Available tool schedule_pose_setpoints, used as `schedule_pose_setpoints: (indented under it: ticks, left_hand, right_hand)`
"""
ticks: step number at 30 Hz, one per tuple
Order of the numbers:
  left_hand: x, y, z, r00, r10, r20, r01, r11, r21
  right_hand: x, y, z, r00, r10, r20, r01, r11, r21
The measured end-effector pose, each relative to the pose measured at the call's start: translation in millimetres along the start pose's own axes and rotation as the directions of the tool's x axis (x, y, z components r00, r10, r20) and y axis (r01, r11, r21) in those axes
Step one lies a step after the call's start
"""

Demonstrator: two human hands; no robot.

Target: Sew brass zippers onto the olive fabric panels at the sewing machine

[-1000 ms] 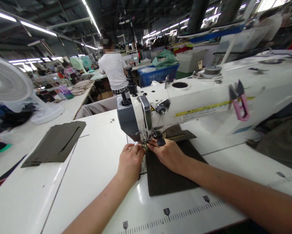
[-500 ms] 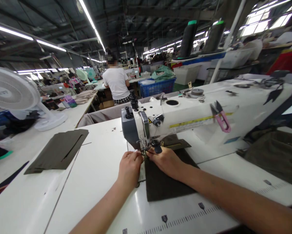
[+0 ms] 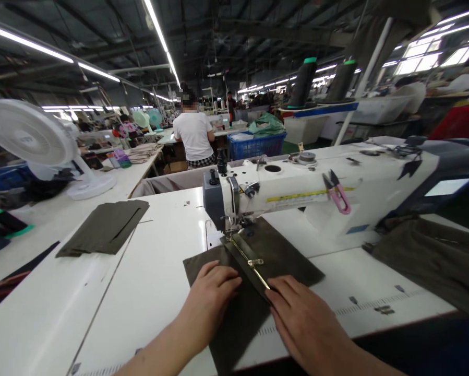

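A dark olive fabric piece [image 3: 285, 256] with a brass zipper [image 3: 252, 261] lies on the white table [image 3: 152, 282] under the needle of a white sewing machine [image 3: 297, 190]. My left hand [image 3: 213, 295] rests flat on the fabric left of the zipper, fingers stretched out. On the right side of the zipper, my right hand [image 3: 302, 318] presses flat on the cloth, its fingertips at the zipper's near end. Neither hand grips anything.
A stack of dark cut pieces [image 3: 105, 227] lies at the left of the table. Pink thread snips [image 3: 338, 193] hang on the machine arm. More dark cloth [image 3: 430, 258] is heaped at the right. A white fan [image 3: 34, 143] and a seated person [image 3: 195, 136] are behind.
Both hands drew back from the needle toward me and now lie flat. The fabric has turned and spread, with the zipper running out from under the presser foot.
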State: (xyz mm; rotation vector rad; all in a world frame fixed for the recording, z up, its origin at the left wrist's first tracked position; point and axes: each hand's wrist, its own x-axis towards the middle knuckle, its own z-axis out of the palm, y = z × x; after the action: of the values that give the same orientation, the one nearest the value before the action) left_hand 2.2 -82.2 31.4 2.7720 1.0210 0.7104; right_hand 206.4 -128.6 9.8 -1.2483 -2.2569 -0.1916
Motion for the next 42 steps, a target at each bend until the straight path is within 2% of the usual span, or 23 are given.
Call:
schedule_pose_setpoints:
  ticks: [1,3,6,7,9,11,13,16,20,22,24,25,27,28,30,31,32,34,35,37,38,40,42]
  left_hand:
    - [1.8,0.4,1.7,1.0,0.011,0.002,-0.011,1.0,-0.005]
    - [7.6,-1.3,2.7,0.999,0.042,-0.012,-0.042,0.999,-0.025]
    - [18.8,-4.8,-2.0,0.995,0.031,-0.093,-0.039,0.995,-0.091]
    - [22.9,-5.4,-4.4,0.992,0.005,-0.126,-0.019,0.994,-0.11]
    - [30.8,-5.6,-8.7,0.985,-0.009,-0.17,-0.012,0.992,-0.127]
    - [37.5,-5.5,-11.2,0.985,0.047,-0.166,-0.067,0.991,-0.12]
    - [42.3,-5.8,-11.7,0.984,0.113,-0.134,-0.131,0.983,-0.13]
    - [45.4,-7.0,-10.5,0.983,0.144,-0.11,-0.162,0.971,-0.174]
    - [46.5,-7.5,-10.5,0.971,0.208,-0.118,-0.225,0.961,-0.16]
    - [48.3,-7.1,-12.8,0.959,0.251,-0.132,-0.268,0.955,-0.131]
    - [52.0,-7.0,-16.8,0.957,0.244,-0.154,-0.262,0.959,-0.108]
    - [54.3,-7.3,-19.3,0.962,0.217,-0.166,-0.236,0.966,-0.107]
    - [59.3,-8.3,-24.7,0.973,0.134,-0.189,-0.159,0.979,-0.127]
    - [61.5,-9.0,-27.3,0.975,0.088,-0.203,-0.119,0.982,-0.144]
    - [64.2,-10.2,-32.0,0.973,0.003,-0.229,-0.045,0.983,-0.176]
    - [64.5,-10.8,-33.9,0.969,-0.033,-0.244,-0.013,0.983,-0.186]
    - [64.1,-11.3,-35.5,0.963,-0.066,-0.262,0.015,0.981,-0.193]
    - [61.6,-12.0,-37.7,0.945,-0.126,-0.301,0.065,0.977,-0.204]
    - [60.0,-12.3,-38.3,0.937,-0.149,-0.316,0.084,0.974,-0.211]
    - [57.0,-12.5,-38.4,0.926,-0.179,-0.333,0.107,0.969,-0.225]
    - [56.0,-12.6,-38.1,0.923,-0.185,-0.337,0.11,0.967,-0.231]
    - [54.4,-12.3,-36.6,0.919,-0.179,-0.352,0.099,0.967,-0.235]
    - [51.3,-11.3,-34.2,0.917,-0.155,-0.368,0.073,0.971,-0.228]
  right_hand:
    - [4.2,-2.6,-4.6,0.999,0.034,0.018,-0.035,0.995,0.092]
    - [17.8,1.9,-15.3,0.984,0.128,0.127,-0.161,0.941,0.297]
    - [44.2,18.2,-32.7,0.913,0.237,0.332,-0.38,0.791,0.48]
    - [52.4,22.4,-38.2,0.899,0.242,0.365,-0.408,0.767,0.495]
    - [65.9,26.3,-47.6,0.903,0.213,0.374,-0.39,0.774,0.5]
    - [74.1,24.3,-54.7,0.915,0.181,0.36,-0.346,0.809,0.474]
    - [77.7,19.6,-58.7,0.928,0.17,0.331,-0.312,0.839,0.446]
    - [78.0,15.3,-59.2,0.95,0.165,0.264,-0.262,0.882,0.392]
    - [73.8,18.6,-58.9,0.988,0.09,0.123,-0.12,0.955,0.269]
    - [68.5,13.3,-61.6,0.999,0.043,-0.004,-0.041,0.985,0.17]
    - [61.1,-5.5,-62.3,0.98,-0.064,-0.189,0.069,0.997,0.021]
    - [57.5,-20.0,-59.8,0.951,-0.147,-0.273,0.141,0.989,-0.04]
    - [53.5,-53.5,-46.2,0.892,-0.308,-0.33,0.302,0.951,-0.071]
    - [54.0,-68.5,-35.3,0.887,-0.337,-0.316,0.352,0.936,-0.009]
    - [60.1,-85.5,-9.8,0.95,-0.309,-0.045,0.312,0.947,0.083]
    - [64.5,-85.4,1.9,0.958,-0.272,0.086,0.265,0.96,0.089]
    - [68.9,-79.6,11.3,0.959,-0.2,0.2,0.19,0.98,0.068]
    - [74.4,-56.1,20.0,0.933,0.078,0.35,-0.047,0.994,-0.094]
    - [74.7,-42.4,19.7,0.922,0.166,0.35,-0.12,0.982,-0.148]
    - [71.1,-20.4,13.9,0.908,0.233,0.349,-0.175,0.966,-0.189]
    - [68.4,-14.2,11.0,0.915,0.211,0.345,-0.158,0.972,-0.175]
    - [64.5,-9.6,10.0,0.949,0.081,0.306,-0.064,0.996,-0.067]
    - [65.2,-5.9,16.7,0.981,-0.022,0.193,0.009,0.998,0.067]
